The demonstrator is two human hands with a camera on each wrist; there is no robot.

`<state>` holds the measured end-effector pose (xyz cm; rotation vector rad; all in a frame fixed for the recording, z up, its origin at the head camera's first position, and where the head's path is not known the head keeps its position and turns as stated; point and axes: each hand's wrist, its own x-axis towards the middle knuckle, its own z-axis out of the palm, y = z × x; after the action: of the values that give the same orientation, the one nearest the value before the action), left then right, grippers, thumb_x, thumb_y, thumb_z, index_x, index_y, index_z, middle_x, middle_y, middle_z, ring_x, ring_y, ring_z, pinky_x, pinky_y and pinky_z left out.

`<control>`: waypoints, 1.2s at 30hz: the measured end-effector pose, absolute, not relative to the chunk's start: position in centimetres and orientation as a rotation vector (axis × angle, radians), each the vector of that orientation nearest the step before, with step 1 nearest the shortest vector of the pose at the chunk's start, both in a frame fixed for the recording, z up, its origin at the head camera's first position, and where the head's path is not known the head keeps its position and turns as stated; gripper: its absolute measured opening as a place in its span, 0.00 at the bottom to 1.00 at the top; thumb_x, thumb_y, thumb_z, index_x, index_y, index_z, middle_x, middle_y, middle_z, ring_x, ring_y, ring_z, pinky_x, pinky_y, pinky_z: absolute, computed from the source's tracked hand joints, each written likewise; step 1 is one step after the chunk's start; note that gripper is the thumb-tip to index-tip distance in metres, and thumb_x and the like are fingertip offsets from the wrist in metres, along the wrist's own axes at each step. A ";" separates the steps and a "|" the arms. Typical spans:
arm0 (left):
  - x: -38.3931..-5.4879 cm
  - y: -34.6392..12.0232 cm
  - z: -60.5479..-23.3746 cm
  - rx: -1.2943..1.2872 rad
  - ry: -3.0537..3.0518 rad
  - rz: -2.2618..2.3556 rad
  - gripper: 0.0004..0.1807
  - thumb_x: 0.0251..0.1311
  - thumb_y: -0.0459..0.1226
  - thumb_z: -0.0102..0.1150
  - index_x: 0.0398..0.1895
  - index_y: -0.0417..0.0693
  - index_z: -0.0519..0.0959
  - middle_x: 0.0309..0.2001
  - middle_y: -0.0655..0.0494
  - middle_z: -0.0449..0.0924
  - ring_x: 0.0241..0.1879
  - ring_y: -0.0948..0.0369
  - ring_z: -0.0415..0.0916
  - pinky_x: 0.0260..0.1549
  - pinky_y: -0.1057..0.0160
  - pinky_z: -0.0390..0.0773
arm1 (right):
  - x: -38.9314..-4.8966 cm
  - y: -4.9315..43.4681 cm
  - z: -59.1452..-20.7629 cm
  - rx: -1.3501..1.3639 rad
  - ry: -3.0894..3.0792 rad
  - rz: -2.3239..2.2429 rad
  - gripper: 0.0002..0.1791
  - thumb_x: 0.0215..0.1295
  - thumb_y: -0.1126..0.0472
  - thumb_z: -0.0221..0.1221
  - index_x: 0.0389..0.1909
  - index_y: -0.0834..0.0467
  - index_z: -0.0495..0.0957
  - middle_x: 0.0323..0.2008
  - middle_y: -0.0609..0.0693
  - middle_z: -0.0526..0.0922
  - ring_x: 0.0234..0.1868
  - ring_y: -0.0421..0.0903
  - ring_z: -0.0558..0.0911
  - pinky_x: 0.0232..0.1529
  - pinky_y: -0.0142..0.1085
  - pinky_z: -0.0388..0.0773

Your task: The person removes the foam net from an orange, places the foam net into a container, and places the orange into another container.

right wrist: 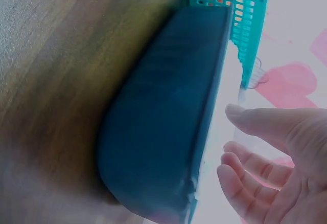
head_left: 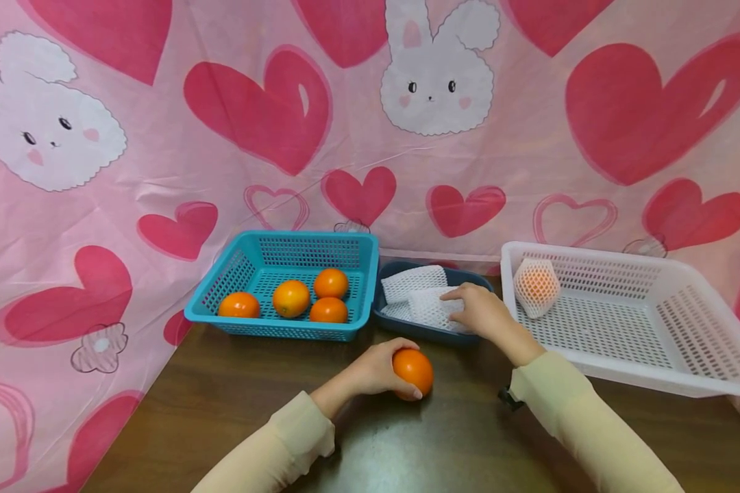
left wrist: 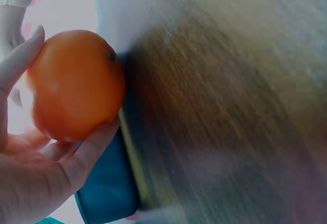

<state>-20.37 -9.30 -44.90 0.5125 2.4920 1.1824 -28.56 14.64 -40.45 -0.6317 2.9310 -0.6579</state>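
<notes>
My left hand [head_left: 376, 370] grips an orange [head_left: 414, 373] over the wooden table, its thumb and fingers curled round the fruit. In the left wrist view the orange [left wrist: 76, 86] shows its small green stem end. My right hand [head_left: 477, 309] reaches over the dark blue tray [head_left: 428, 333], fingertips right at the white foam nets [head_left: 432, 308] in it. Seen in the right wrist view, the right hand [right wrist: 276, 162] has its thumb and loosely bent fingers apart, with nothing pinched between them.
At the left a turquoise basket [head_left: 271, 329] holds several oranges [head_left: 292, 298]. A white basket [head_left: 623, 366] stands on the right, with one orange in a foam net [head_left: 536, 287] in its left corner. Behind them hangs a pink cloth [head_left: 358, 137] with hearts and rabbits.
</notes>
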 end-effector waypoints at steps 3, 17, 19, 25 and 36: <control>-20.3 -9.3 -44.8 0.498 2.498 1.186 0.38 0.47 0.44 0.82 0.63 0.49 0.77 0.53 0.55 0.79 0.44 0.59 0.75 0.45 0.58 0.78 | -28.5 14.8 -40.1 -0.660 2.929 -0.690 0.21 0.64 0.64 0.69 0.58 0.61 0.84 0.58 0.64 0.81 0.57 0.62 0.78 0.55 0.56 0.79; -20.3 -10.0 -42.0 0.511 2.544 1.253 0.38 0.54 0.47 0.78 0.68 0.50 0.74 0.59 0.52 0.78 0.47 0.57 0.75 0.49 0.54 0.79 | -28.6 15.0 -39.2 -0.770 2.886 -0.883 0.25 0.70 0.62 0.63 0.66 0.65 0.76 0.50 0.65 0.84 0.42 0.57 0.85 0.42 0.47 0.86; -20.3 -10.2 -41.2 0.507 2.563 1.268 0.39 0.54 0.48 0.77 0.68 0.50 0.74 0.59 0.52 0.78 0.48 0.56 0.75 0.49 0.54 0.79 | -28.5 14.8 -38.8 -0.775 2.894 -0.908 0.25 0.70 0.63 0.63 0.66 0.64 0.76 0.50 0.65 0.84 0.43 0.57 0.85 0.42 0.47 0.86; -20.1 -10.9 -39.3 0.506 2.589 1.322 0.39 0.55 0.47 0.77 0.69 0.48 0.73 0.60 0.50 0.77 0.49 0.54 0.75 0.46 0.53 0.81 | -28.4 14.0 -38.5 -0.784 2.899 -0.983 0.25 0.70 0.62 0.63 0.67 0.62 0.76 0.48 0.62 0.86 0.44 0.58 0.85 0.44 0.48 0.86; -19.4 -13.1 -37.6 0.375 2.635 1.472 0.39 0.55 0.46 0.78 0.69 0.50 0.74 0.59 0.50 0.78 0.50 0.52 0.77 0.48 0.50 0.82 | -28.1 11.2 -39.2 -0.733 2.753 -1.257 0.20 0.71 0.63 0.62 0.62 0.63 0.80 0.46 0.60 0.86 0.42 0.56 0.85 0.43 0.46 0.86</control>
<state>-19.38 -13.05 -37.62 0.3752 2.6351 1.4720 -28.10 11.19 -39.21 -0.7332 2.7525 -1.2574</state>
